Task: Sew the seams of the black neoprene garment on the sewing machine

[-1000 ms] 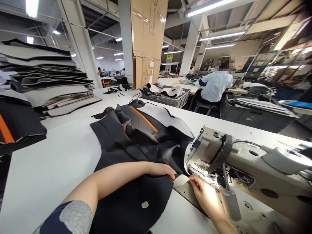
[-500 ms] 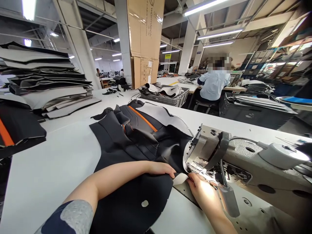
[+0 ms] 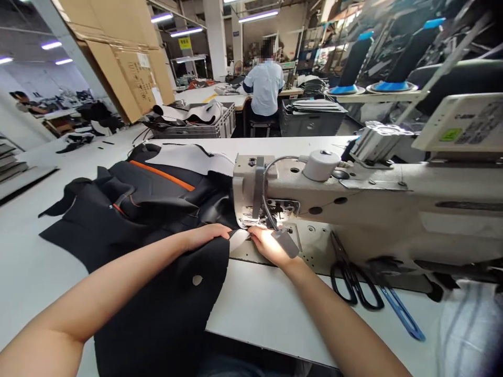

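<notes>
A black fabric piece (image 3: 165,293) with an orange stripe lies across the white table (image 3: 255,309) and runs under the head of a grey sewing machine (image 3: 353,193). My left hand (image 3: 206,235) lies flat on the cloth's folded edge, just left of the needle area. My right hand (image 3: 267,246) pinches the pale edge of the cloth right at the presser foot, lit by the machine's small lamp (image 3: 285,242). The needle itself is hidden behind the lamp and my fingers.
Black-handled scissors (image 3: 353,277) and a blue tool (image 3: 401,314) lie on the machine bed at right. A grey crate (image 3: 196,125) of cut pieces and cardboard boxes (image 3: 118,57) stand behind. A person in a light shirt (image 3: 265,86) sits with their back turned.
The view has swung to the right, bringing the whole machine, the scissors and a control panel into sight. Both hands stay on the cloth at the presser foot.
</notes>
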`<state>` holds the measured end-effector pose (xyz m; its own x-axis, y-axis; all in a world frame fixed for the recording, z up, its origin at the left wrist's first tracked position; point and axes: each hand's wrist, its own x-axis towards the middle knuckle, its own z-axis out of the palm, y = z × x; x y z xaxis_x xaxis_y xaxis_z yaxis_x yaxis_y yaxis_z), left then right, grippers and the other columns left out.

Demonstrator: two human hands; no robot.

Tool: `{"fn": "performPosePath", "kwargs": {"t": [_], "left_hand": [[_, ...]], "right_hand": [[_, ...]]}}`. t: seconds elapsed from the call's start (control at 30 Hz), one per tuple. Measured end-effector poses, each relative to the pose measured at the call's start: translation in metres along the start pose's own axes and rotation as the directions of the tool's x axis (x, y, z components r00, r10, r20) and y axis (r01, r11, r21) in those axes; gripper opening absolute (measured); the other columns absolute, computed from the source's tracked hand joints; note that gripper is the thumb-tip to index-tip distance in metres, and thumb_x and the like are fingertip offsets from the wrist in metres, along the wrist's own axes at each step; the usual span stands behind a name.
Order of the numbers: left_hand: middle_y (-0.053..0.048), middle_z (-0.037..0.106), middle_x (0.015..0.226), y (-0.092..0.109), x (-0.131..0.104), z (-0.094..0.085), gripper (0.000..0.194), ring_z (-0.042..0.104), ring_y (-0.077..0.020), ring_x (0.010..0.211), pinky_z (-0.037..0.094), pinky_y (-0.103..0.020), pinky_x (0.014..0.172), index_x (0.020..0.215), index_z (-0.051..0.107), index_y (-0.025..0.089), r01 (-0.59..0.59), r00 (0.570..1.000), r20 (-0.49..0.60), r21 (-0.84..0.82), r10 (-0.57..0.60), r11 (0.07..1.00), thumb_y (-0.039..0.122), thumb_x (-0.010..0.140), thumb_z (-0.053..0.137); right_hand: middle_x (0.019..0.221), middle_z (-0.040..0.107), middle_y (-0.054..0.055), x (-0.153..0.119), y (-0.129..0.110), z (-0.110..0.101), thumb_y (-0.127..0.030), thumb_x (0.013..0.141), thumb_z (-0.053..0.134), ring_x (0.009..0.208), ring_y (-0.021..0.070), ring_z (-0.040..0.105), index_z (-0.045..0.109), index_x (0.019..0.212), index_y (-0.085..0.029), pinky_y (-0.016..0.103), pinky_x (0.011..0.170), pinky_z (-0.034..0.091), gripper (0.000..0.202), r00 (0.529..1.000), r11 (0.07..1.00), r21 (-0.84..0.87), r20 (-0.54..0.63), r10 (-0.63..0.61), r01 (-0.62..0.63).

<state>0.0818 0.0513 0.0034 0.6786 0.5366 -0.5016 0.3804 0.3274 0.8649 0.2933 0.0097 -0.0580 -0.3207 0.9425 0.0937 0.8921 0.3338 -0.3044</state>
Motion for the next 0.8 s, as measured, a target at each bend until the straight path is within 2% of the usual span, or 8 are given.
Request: {"fn": "performPosePath", "kwargs": {"t": [0.13, 0.37, 0.63, 0.73, 0.8], "left_hand": [[-0.004, 0.070, 0.077, -0.009, -0.001, -0.002, 0.031, 0.062, -0.0177, 0.069, 0.045, -0.027, 0.067, 0.086, 0.070, 0.011, 0.032, 0.999, -0.023, -0.132, -0.035, 0.991, 0.026, 0.063, 0.057], [-0.007, 0.072, 0.078, -0.009, -0.003, 0.004, 0.030, 0.064, -0.0180, 0.070, 0.046, -0.026, 0.068, 0.085, 0.071, 0.009, 0.020, 0.999, -0.028, -0.202, -0.026, 0.979, 0.024, 0.063, 0.057], [-0.005, 0.069, 0.072, -0.016, -0.003, 0.004, 0.027, 0.061, -0.0167, 0.066, 0.044, -0.026, 0.065, 0.081, 0.068, 0.010, 0.033, 0.997, -0.056, -0.191, -0.045, 0.981, 0.026, 0.063, 0.057], [-0.005, 0.069, 0.074, -0.009, -0.004, 0.006, 0.025, 0.060, -0.0169, 0.069, 0.044, -0.026, 0.068, 0.080, 0.068, 0.011, 0.036, 0.998, -0.053, -0.174, -0.046, 0.984, 0.026, 0.062, 0.056], [-0.004, 0.068, 0.074, 0.001, -0.005, 0.008, 0.025, 0.059, -0.0173, 0.070, 0.043, -0.027, 0.068, 0.080, 0.066, 0.013, 0.041, 0.997, -0.054, -0.105, -0.047, 0.994, 0.027, 0.063, 0.055]], "right_hand": [[0.095, 0.067, 0.008, -0.002, -0.002, -0.005, -0.020, 0.092, 0.041, 0.082, 0.0207, 0.062, 0.063, 0.107, -0.020, 0.031, 0.079, 0.041, 0.026, 1.000, 1.000, -0.009, -0.002, -0.004, 0.004], [0.091, 0.067, 0.006, -0.001, -0.005, -0.002, -0.014, 0.085, 0.043, 0.080, 0.0201, 0.060, 0.064, 0.100, -0.021, 0.030, 0.075, 0.039, 0.026, 0.999, 0.999, 0.000, -0.036, 0.035, -0.035], [0.086, 0.067, 0.002, 0.000, -0.004, 0.001, -0.017, 0.090, 0.041, 0.076, 0.0168, 0.059, 0.066, 0.101, -0.025, 0.028, 0.075, 0.039, 0.028, 0.995, 0.997, 0.034, -0.061, 0.076, -0.074], [0.090, 0.066, 0.003, 0.001, -0.003, 0.006, -0.025, 0.090, 0.048, 0.081, 0.0184, 0.059, 0.065, 0.098, -0.023, 0.028, 0.076, 0.039, 0.019, 0.996, 0.999, 0.020, -0.068, 0.052, -0.050], [0.092, 0.066, 0.005, 0.001, -0.004, 0.009, -0.033, 0.091, 0.049, 0.083, 0.0194, 0.059, 0.064, 0.096, -0.021, 0.029, 0.076, 0.039, 0.019, 0.996, 0.999, 0.006, -0.081, 0.050, -0.049]]}}
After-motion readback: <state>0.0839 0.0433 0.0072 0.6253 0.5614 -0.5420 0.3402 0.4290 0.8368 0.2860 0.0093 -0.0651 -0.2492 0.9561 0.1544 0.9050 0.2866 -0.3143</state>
